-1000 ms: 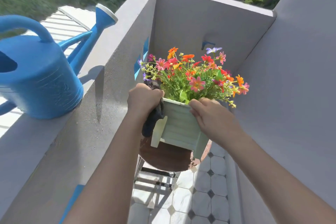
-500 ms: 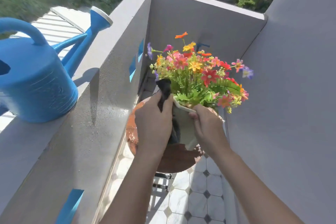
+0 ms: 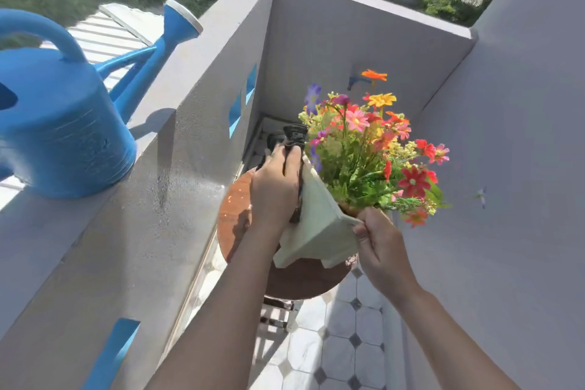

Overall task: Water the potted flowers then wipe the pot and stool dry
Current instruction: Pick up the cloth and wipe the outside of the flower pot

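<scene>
fingers (image 3: 286, 165) of the left hand (image 3: 273, 190) press a dark cloth (image 3: 292, 136) against the side of the pale green flower pot (image 3: 319, 228); the right hand (image 3: 378, 242) pinches its rim corner, tilting it over the wet round stool (image 3: 234, 218). blue watering can (image 3: 60, 123) sits on the ledge (image 3: 190, 79).

- The left hand (image 3: 276, 191) covers most of a dark cloth (image 3: 292, 139); only a bunched end shows above the fingers.
- The pot (image 3: 319, 225), tilted, hides its far side and its soil behind the flowers (image 3: 370, 152).
- Beneath both hands, the stool (image 3: 235, 215) shows part of its seat; its legs blur.
- Far left of the left hand, the watering can (image 3: 63, 123) is cut off by the frame's edge.
</scene>
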